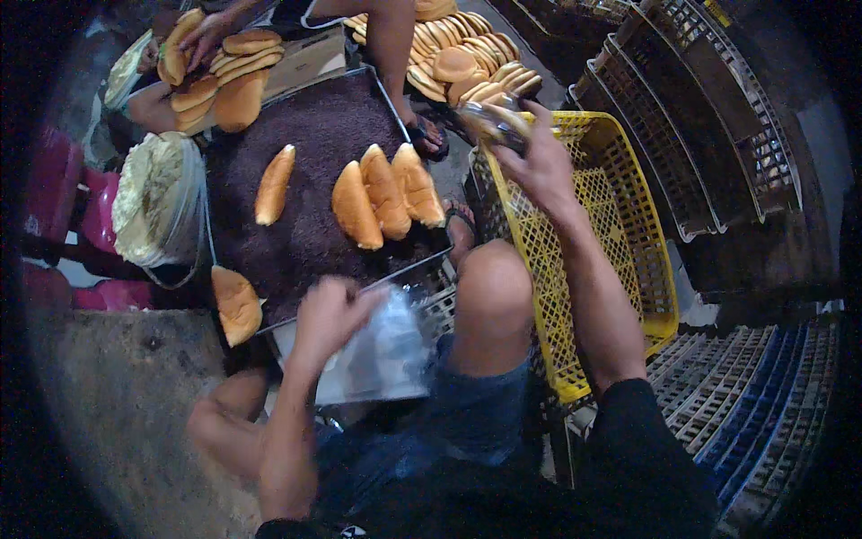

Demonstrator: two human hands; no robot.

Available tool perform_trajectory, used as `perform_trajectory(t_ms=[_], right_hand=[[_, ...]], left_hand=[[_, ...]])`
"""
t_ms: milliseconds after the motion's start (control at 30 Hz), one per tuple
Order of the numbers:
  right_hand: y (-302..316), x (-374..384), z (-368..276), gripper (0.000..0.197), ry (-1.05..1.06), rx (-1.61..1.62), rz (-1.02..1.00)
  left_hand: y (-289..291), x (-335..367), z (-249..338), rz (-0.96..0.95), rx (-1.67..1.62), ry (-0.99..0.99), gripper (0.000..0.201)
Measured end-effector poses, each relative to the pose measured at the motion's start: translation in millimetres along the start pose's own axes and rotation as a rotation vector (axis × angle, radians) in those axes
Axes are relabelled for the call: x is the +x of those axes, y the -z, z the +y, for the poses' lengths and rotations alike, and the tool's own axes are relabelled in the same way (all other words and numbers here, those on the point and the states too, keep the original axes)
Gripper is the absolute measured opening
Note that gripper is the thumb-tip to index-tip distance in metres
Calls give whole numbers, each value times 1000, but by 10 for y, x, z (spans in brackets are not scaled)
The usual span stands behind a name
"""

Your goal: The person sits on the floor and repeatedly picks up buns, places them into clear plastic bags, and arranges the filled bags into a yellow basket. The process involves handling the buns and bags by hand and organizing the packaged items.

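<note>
My right hand (546, 166) is raised at the far left corner of a yellow plastic crate (654, 225). Its fingers are closed on a bread roll in a shiny clear bag (498, 124). Over a stack of clear plastic bags (382, 346) near my lap is my left hand (330, 316), its fingers smeared by motion. Ahead lies a tray of dark crumbly filling (296, 117). On it are a single elongated bread roll (275, 185) and a row of three rolls (388, 193). Another roll (236, 305) rests at the tray's near left corner.
A tub of pale cream (157, 202) stands left of the tray. Across from me, another person's hand (208, 38) is among rolls (242, 67). Many rolls (462, 54) are piled at the back. Stacked crates (682, 117) stand at the right, with more crates (727, 386) nearer.
</note>
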State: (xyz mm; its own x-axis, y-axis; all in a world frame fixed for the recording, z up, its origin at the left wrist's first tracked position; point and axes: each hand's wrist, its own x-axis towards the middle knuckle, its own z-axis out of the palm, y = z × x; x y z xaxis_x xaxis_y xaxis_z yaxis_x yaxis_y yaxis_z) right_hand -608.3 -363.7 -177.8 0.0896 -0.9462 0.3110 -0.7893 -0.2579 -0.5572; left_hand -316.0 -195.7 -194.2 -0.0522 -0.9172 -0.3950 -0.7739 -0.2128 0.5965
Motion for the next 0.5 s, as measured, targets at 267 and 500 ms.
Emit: perform_trajectory(t_ms=[267, 500], right_hand=[[-722, 108, 1482, 88, -384, 368, -385], [241, -709, -907, 55, 337, 267, -802]], left_hand=[[-586, -406, -546, -261, 315, 98, 53], [-273, -592, -53, 112, -227, -40, 39]])
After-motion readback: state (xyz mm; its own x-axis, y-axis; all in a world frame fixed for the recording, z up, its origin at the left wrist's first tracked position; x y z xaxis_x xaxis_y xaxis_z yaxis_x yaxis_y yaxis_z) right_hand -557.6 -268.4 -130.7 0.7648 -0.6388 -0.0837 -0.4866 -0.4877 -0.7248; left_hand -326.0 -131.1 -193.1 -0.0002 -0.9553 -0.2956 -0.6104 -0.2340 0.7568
